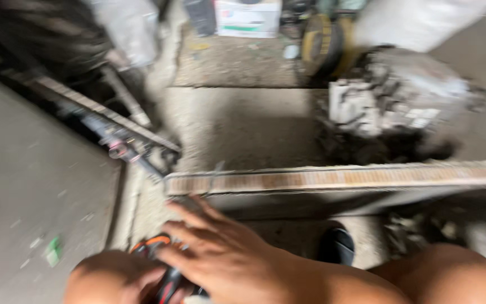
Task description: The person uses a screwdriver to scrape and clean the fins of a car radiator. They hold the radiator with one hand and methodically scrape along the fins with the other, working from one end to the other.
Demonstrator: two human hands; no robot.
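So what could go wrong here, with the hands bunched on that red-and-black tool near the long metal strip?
The right hand covers the red-and-black handled tool, so pinched fingers seem possible. The long rusty metal strip has a sharp-looking end close to its fingertips. The picture is blurred, so the left hand grip is unclear.

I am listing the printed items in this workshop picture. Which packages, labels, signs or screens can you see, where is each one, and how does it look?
Cardboard box: top centre, on the floor at the far end; rectangular, white, with a green stripe and a small red and blue mark.
Pale patches on the dirty grey machine part: right of centre; too blurred to tell whether they are labels.
No signs or screens show.
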